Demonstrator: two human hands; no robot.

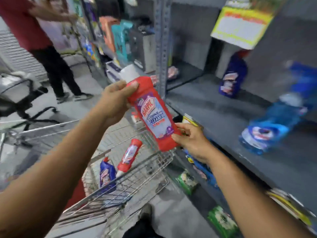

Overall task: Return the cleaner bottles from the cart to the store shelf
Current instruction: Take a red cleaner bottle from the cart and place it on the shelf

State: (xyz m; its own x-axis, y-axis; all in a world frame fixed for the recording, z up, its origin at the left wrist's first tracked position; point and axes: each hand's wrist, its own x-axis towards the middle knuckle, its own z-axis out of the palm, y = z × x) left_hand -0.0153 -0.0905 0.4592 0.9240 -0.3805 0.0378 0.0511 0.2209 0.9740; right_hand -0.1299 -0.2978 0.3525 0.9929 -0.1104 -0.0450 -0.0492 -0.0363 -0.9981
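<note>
Red cleaner bottle (152,114) held in mid-air above the wire cart (130,182), tilted, white cap up and away from the person. Left hand (115,102) grips it near the neck; right hand (190,138) pinches the bottom corner, probably to steady and turn it upright for shelving. Grey store shelf (223,107) lies just to the right, mostly bare, so there is room. Already on it: a dark blue bottle (231,78) standing at the back, a light blue bottle (272,127) lying on its side. Left in the cart: a second red bottle (129,155) and a blue bottle (106,174), both lying down. Another person (42,47) stands at the far shelves. Picture blurred.
</note>
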